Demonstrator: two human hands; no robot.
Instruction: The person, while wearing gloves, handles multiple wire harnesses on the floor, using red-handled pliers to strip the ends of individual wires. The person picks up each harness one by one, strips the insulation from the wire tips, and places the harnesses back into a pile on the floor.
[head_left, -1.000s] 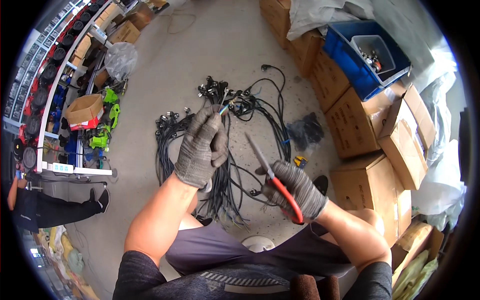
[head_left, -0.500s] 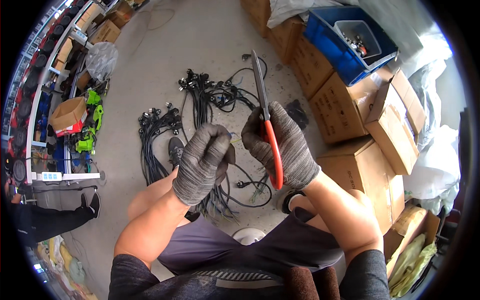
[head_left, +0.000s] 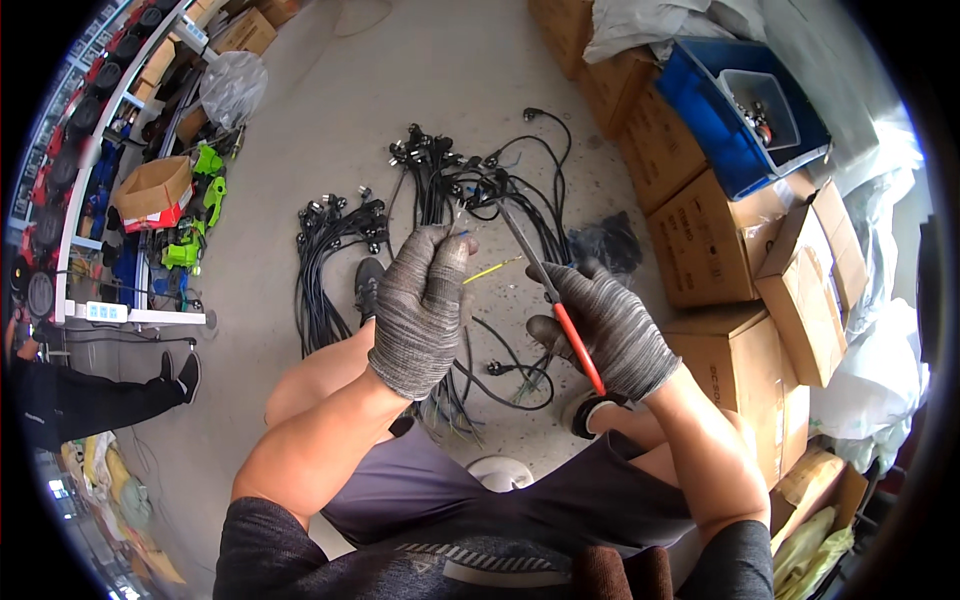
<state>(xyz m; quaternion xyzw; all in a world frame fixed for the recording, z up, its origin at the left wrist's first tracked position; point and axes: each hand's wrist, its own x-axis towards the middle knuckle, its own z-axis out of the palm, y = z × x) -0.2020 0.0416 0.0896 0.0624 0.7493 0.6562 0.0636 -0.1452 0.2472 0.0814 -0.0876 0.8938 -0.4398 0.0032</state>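
Both hands wear grey knit gloves. My left hand (head_left: 418, 315) is closed in a pinch on a cable's stripped end; a yellow-green wire (head_left: 488, 272) sticks out toward the right, with a short blue wire by the fingertips. My right hand (head_left: 622, 330) holds red-handled scissors (head_left: 577, 350), their blades slanting up and left past the yellow-green wire's tip. Whether the blades are parted is hard to see. Beyond the hands, black power cables with plugs lie in one bundle (head_left: 432, 180) on the floor, and another bundle (head_left: 330, 265) lies left of it.
Cardboard boxes (head_left: 690, 240) are stacked along the right, with a blue crate (head_left: 700, 120) on top. A black plastic bag (head_left: 610, 245) lies near the boxes. Shelving (head_left: 150, 317) stands at the left, and another person's legs (head_left: 120, 377) show below it.
The scissors have tilted from nearly upright to leaning left, toward the wires. The yellow-green wire now shows clearly beside my left hand. The head view has shifted slightly.
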